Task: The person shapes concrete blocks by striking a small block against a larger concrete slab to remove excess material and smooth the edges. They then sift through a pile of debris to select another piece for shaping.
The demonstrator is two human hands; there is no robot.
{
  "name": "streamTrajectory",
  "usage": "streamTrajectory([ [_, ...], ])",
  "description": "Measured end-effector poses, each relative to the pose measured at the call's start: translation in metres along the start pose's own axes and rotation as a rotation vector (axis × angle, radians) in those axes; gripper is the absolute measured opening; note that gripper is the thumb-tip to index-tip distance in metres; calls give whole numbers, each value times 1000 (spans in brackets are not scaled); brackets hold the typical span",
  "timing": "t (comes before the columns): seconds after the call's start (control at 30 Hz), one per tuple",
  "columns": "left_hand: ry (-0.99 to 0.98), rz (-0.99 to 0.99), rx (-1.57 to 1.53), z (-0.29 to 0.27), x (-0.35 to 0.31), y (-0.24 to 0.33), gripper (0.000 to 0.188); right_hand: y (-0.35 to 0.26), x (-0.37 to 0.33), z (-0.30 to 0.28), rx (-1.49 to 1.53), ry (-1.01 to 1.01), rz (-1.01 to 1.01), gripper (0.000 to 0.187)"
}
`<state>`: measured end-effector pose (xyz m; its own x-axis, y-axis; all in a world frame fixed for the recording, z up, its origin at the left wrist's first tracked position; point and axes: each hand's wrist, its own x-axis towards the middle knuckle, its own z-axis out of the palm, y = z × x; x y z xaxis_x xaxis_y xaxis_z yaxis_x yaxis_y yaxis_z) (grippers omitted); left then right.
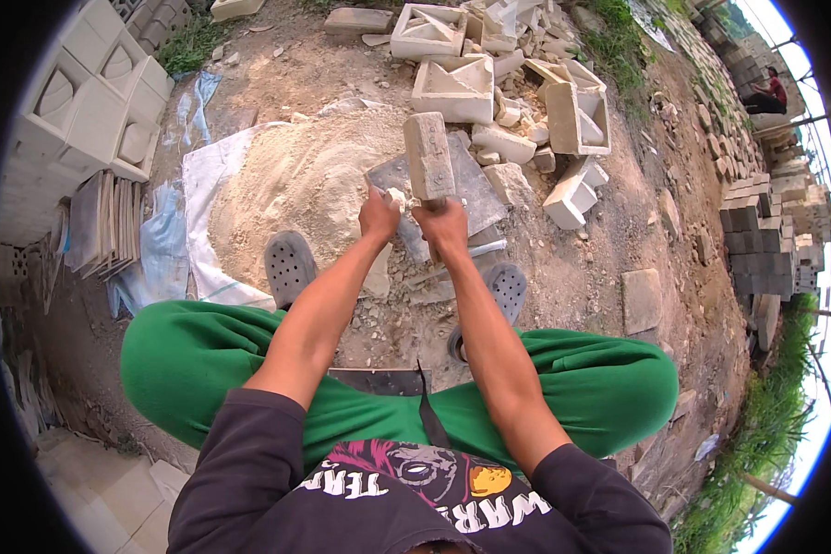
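My right hand [444, 227] is closed around the handle of a mallet [428, 152] whose big block-shaped head is coated in pale dust. The head stands up over a flat grey slab [475, 185] on the ground between my feet. My left hand [379, 218], fingers closed, holds a small pale chunk [396, 197] at the slab's left side, close to the mallet. A broad heap of pale crushed powder [291, 180] spreads over a white sheet [214, 245] left of the slab.
Broken pale moulded blocks [454, 90] lie piled beyond the slab. At left stand stacked moulded blocks [92, 92] and thin boards [109, 222]. Grey blocks [757, 226] are stacked at far right, with a seated person [769, 94] beyond. My clogs [289, 263] flank the work spot.
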<state>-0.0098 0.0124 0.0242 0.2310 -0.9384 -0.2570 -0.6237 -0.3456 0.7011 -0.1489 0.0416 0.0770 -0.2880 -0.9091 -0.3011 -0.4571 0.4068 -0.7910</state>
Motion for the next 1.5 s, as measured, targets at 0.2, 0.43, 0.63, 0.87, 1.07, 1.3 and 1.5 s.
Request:
streamTrajectory([
  [0.2,-84,-51,17,0,1,15,47,65,3,7,-180,-54,228,30],
  [0.43,-138,-65,-14,-4,10,0,53,-10,-7,-10,-118,-122,138,26],
  [0.63,-182,-38,-12,0,8,25,53,57,11,-1,-412,-41,99,28],
  [0.87,-148,-79,-35,-11,10,1,54,0,-4,-4,-179,-201,300,40],
  [1.07,-205,-45,-1,-3,7,22,60,48,2,-10,-282,-157,153,25],
  [1.3,-152,-87,73,1,10,12,58,29,-2,-11,-67,-210,316,24],
  [1.5,-151,-120,19,2,-15,2,48,58,-7,-46,-39,60,153,31],
])
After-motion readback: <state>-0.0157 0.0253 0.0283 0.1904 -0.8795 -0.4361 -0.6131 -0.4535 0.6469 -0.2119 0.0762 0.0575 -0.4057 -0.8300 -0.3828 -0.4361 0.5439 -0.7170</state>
